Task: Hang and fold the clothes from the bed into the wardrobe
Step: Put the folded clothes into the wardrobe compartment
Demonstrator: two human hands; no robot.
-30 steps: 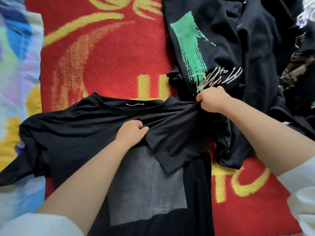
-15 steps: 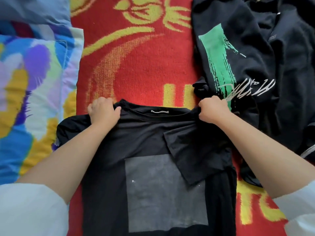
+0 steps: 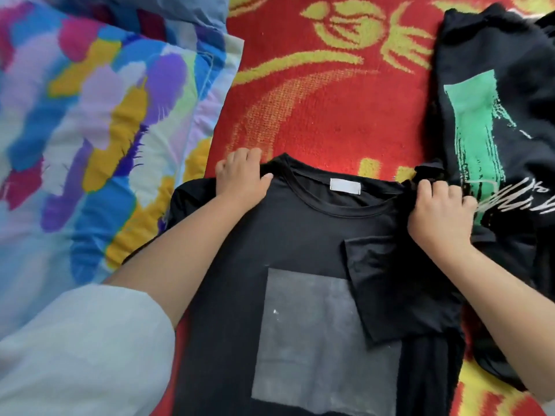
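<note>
Both hands are on the black t-shirt, which lies flat on the red blanket. Left hand grips its left shoulder, fingers curled over the edge; right hand pinches bunched fabric at its right shoulder, whose sleeve is folded in over the grey square print. Just right of that shirt sits another black top with a green print.

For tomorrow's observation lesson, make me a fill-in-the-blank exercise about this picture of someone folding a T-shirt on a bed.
1. The black T-shirt has a ____ square printed on its front.
2. The left hand and right hand each grip a ____ of the T-shirt.
3. The T-shirt lies on a ____ blanket with yellow patterns.
4. The other black garment has a ____ patch printed on it.

Missing words: grey; shoulder; red; green
</note>
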